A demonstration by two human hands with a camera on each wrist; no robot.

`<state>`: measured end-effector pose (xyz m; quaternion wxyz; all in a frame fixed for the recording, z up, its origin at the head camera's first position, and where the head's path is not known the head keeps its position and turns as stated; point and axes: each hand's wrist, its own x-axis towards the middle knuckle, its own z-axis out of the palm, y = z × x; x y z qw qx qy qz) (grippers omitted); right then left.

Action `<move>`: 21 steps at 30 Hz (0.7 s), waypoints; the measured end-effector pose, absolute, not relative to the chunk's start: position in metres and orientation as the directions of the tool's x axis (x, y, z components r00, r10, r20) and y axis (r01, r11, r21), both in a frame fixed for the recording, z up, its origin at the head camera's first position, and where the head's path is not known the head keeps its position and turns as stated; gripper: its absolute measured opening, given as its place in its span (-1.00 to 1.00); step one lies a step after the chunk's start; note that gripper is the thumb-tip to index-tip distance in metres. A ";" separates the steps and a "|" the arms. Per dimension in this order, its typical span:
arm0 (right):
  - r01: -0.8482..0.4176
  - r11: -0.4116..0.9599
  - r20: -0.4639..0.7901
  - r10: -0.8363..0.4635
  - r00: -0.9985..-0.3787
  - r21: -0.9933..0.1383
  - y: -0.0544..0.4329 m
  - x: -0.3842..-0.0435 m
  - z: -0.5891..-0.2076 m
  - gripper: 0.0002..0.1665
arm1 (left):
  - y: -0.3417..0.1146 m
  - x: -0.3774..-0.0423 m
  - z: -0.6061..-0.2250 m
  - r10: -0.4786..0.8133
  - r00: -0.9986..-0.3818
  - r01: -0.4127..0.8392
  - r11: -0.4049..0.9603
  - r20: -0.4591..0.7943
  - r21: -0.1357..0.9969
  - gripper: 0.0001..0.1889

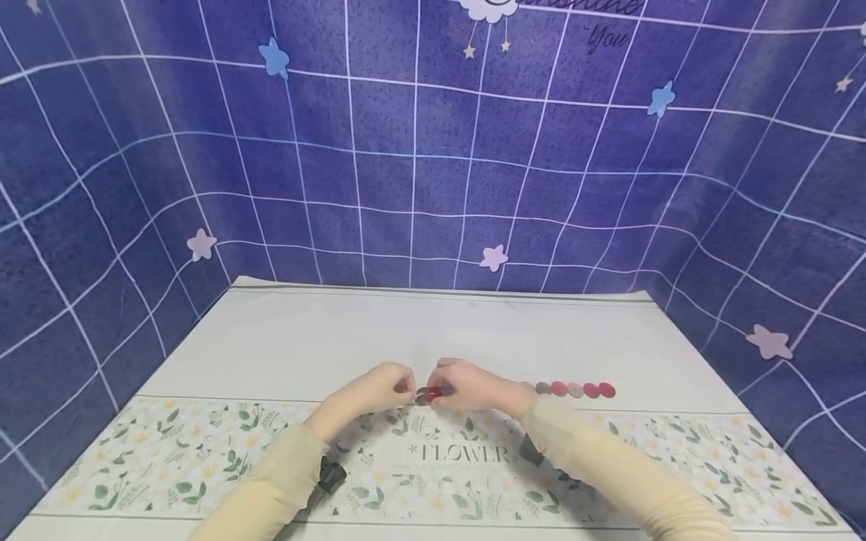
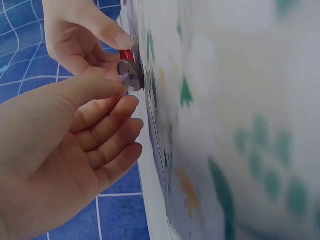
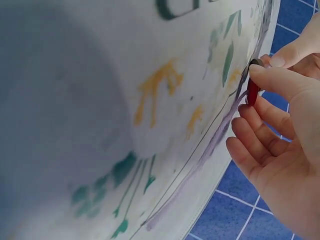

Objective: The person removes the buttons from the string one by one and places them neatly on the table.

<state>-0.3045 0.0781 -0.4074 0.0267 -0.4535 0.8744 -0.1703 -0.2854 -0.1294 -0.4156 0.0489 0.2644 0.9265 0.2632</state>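
In the head view my left hand [image 1: 384,387] and right hand [image 1: 465,385] meet over the table, just behind the flowered band. A dark grey button [image 2: 131,75] with holes stands on edge between them, with a red button [image 2: 126,54] right behind it. My right hand grips the red button between thumb and fingers, its thumb by the grey one. At the grey button's face, my left thumb and index finger pinch a small purple string end [image 2: 125,78]. In the right wrist view a blurred purple string [image 3: 207,152] trails down from the buttons.
A row of round buttons, including a red one [image 1: 558,388] and a pink one [image 1: 575,389], lies right of my right hand. The white tabletop [image 1: 304,330] has a flower-printed band [image 1: 223,458] in front. Blue gridded cloth [image 1: 379,173] walls the back and sides.
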 end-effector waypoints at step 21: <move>-0.790 0.522 0.102 -0.810 -0.577 -0.322 0.073 -0.307 -0.412 -0.72 | -0.148 -0.281 -0.418 0.476 -0.878 0.435 0.748 0.052 0.501 -0.91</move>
